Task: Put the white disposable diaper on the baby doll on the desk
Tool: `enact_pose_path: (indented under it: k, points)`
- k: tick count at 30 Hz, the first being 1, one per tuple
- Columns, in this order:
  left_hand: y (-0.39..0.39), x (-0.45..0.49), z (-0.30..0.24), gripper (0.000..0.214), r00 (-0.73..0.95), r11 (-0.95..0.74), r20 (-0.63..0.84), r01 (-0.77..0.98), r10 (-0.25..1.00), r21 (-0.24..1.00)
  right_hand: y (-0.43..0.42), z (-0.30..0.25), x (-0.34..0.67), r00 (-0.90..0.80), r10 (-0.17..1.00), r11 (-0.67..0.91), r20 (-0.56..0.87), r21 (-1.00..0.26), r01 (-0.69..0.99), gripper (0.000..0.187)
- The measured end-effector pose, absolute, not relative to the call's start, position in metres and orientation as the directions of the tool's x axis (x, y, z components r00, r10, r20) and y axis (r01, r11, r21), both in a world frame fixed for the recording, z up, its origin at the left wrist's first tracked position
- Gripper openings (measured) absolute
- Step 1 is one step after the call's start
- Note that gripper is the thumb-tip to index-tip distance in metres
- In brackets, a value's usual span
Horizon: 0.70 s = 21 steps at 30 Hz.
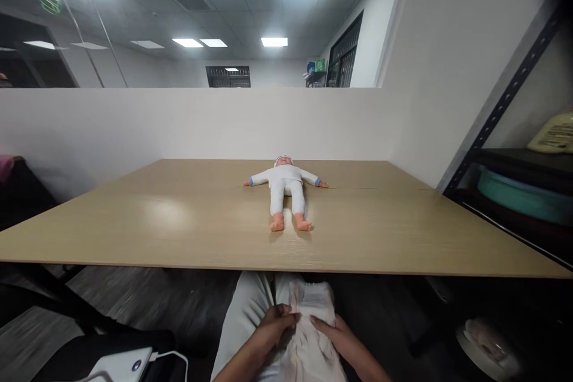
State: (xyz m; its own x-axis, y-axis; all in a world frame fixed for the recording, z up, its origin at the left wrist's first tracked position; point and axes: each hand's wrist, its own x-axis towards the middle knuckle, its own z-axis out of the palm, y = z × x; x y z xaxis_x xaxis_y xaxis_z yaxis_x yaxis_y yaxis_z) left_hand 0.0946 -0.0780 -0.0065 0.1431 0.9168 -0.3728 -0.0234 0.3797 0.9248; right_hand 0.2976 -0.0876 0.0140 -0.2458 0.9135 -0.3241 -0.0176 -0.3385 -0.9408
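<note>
Over my lap, below the table's front edge, I hold a pale, crinkled diaper [313, 334] lying lengthwise. At its left edge the fingers of my left hand [278, 327] are pinched closed on it. My right hand [336, 337] grips the right edge, thumb on top and the other fingers hidden underneath. A baby doll [286, 188] lies on its back on the table, its feet toward me and arms spread wide. It wears a white outfit with blue cuffs and a patterned headband or cap.
The wooden table [179, 233] spans the view, with a low white partition [201, 122] behind it. At right, a dark shelf [532, 161] holds a teal basin [523, 194]. A white device with a cable [120, 364] rests on a black seat at lower left.
</note>
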Motion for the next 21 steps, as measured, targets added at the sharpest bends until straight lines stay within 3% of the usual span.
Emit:
enact_pose_path:
  k: [4, 7, 9, 15, 21]
  points:
    - [-0.121, 0.091, 0.056, 0.061, 0.168, 0.176, -0.137, -0.242, 0.976, 0.954, -0.131, 0.074, 0.313, -0.097, 0.946, -0.313, -0.311, -0.950, -0.007, 0.085]
    - [-0.153, 0.087, 0.121, 0.046, 0.127, -0.034, 0.068, -0.254, 0.990, 0.967, -0.155, 0.123, 0.314, -0.041, 0.968, -0.250, -0.249, -0.968, -0.031, 0.083]
    - [-0.161, 0.086, 0.156, 0.051, 0.093, -0.087, 0.116, -0.270, 0.989, 0.959, -0.153, 0.152, 0.307, 0.006, 0.976, -0.217, -0.217, -0.975, -0.045, 0.079]
    - [-0.136, 0.086, 0.176, 0.047, 0.118, 0.243, -0.217, -0.290, 0.969, 0.926, -0.093, 0.178, 0.274, -0.080, 0.997, -0.022, -0.016, -0.997, -0.075, 0.061]
    - [-0.110, 0.080, 0.143, 0.060, 0.041, 0.268, -0.271, -0.350, 0.962, 0.898, -0.048, 0.139, 0.273, -0.045, 0.996, 0.074, 0.075, -0.997, -0.013, 0.062]
